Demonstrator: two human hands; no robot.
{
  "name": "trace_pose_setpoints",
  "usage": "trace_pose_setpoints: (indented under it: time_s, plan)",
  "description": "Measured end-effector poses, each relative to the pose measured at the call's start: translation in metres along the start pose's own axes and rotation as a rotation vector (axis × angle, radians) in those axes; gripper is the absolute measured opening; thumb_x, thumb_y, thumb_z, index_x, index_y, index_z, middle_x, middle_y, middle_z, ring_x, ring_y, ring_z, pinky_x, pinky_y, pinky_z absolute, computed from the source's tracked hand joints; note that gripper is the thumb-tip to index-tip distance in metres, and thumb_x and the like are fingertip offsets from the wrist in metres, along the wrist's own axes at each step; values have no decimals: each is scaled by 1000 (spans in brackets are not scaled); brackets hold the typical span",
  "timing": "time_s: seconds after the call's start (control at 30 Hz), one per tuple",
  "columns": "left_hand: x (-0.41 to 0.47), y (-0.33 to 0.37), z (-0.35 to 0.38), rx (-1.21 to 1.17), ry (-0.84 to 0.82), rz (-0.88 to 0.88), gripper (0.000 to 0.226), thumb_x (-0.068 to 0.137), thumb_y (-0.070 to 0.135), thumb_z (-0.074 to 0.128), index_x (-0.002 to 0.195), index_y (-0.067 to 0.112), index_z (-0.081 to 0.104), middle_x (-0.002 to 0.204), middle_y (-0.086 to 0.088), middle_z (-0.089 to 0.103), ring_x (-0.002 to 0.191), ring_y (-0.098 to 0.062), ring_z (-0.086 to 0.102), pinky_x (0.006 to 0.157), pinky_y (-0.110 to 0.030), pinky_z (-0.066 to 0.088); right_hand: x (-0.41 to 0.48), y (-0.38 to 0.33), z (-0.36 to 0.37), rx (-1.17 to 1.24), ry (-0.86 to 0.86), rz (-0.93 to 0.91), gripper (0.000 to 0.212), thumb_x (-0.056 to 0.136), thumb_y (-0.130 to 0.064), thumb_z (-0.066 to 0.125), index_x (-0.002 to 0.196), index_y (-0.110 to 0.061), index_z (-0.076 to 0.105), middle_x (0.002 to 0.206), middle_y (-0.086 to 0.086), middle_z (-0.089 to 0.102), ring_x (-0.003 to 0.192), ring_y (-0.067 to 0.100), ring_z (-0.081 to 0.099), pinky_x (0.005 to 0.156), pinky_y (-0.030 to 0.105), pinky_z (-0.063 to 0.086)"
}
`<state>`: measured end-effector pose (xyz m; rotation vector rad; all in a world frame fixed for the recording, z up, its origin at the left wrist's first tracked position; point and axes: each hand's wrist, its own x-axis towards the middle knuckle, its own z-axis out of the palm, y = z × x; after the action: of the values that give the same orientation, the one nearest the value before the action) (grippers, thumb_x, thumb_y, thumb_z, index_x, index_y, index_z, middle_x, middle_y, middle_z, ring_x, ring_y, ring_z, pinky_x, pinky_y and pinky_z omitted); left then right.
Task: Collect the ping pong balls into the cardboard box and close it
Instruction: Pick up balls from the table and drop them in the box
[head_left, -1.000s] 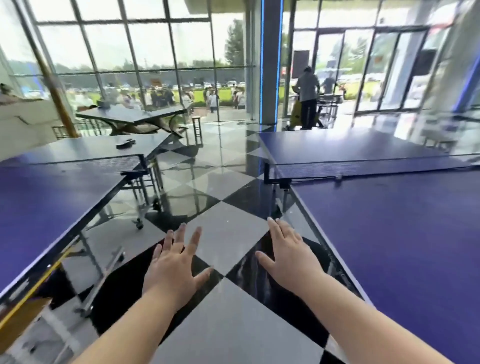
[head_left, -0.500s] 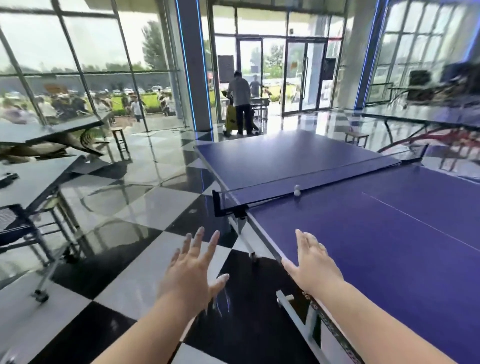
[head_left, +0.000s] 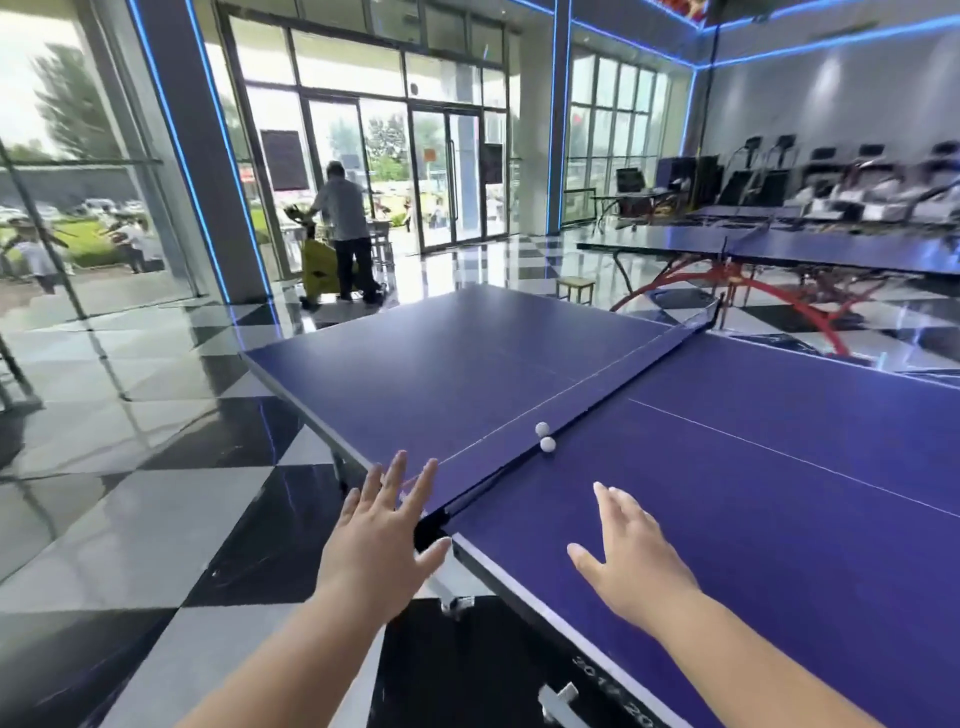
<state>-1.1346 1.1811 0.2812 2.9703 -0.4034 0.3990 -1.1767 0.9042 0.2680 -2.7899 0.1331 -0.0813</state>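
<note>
Left hand (head_left: 382, 540), right hand (head_left: 631, 551) hovering spread, empty; ping pong balls (head_left: 547, 444) at 12 o'clock probably light, rolly, so cupping from above.

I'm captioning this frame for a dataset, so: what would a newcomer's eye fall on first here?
Two open hands reach forward: the left hand at the table's edge by the net's end, the right hand above the blue table. Just beyond them, two white ping pong balls sit close together by the net.
</note>
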Motion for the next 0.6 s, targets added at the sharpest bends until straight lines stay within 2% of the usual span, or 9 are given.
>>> trace_pose_setpoints:
  time_s: [0.2,0.37,0.6]
  plan:
    - [135,-40,25,-14,-12,94,76,93,61,31,145,43,-21,158,5,-18,146,-20,-12,119,-38,3,74,-7,7,-3,61,133,78,92,-58,37,150,-26,-6,159,-3,2,143,16,11,109,35,33]
    - [238,-44,66,-8,-33,172,69,97,55,26,144,42,-22,159,4,-18,147,-22,-10,119,-38,6,155,12,17,-5,82,200,78,93,-57,39,150,-26,-5,159,-3,4,144,17,11,108,36,33]
    - [346,-45,118,-88,-104,268,65,99,46,29,147,42,-16,159,6,-15,147,-19,-9,118,-34,7,267,26,29,8,52,229,77,93,-56,38,150,-27,-5,159,-5,3,144,15,11,108,35,35]
